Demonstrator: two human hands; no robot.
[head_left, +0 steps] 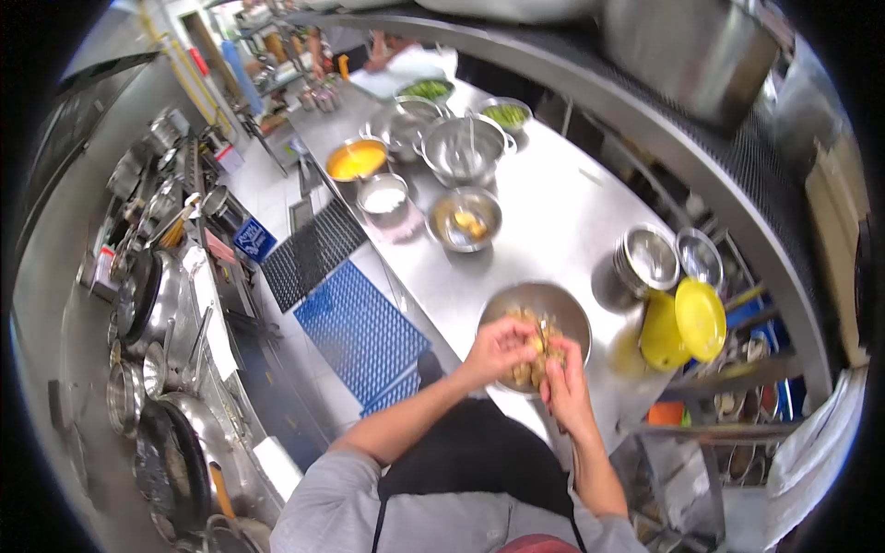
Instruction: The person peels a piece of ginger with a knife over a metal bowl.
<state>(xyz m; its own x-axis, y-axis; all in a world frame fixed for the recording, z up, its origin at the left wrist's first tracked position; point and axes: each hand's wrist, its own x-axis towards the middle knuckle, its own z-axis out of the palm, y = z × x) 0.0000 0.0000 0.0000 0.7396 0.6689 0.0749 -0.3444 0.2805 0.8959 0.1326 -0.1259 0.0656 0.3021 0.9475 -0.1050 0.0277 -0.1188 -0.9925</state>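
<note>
A wide steel bowl (573,309) sits on the counter right in front of me, with small brown, knobbly pieces (522,373) in it. Over the bowl my left hand (500,350) pinches a small pale yellow piece (534,343) at its fingertips. My right hand (566,385) is closed close beside it, its fingers almost meeting the left ones. Something thin may be in the right fingers, but blur and the fingers hide what it is. Farther up the counter, a smaller steel bowl (442,221) holds a few yellow pieces.
Beyond stand a pan of orange liquid (357,160), a pot with white contents (382,195), a two-handled steel pot (464,170) and bowls of green vegetables (506,114). Stacked steel containers (645,263) and yellow containers (701,320) are on the right. An overhead shelf (682,152) curves above.
</note>
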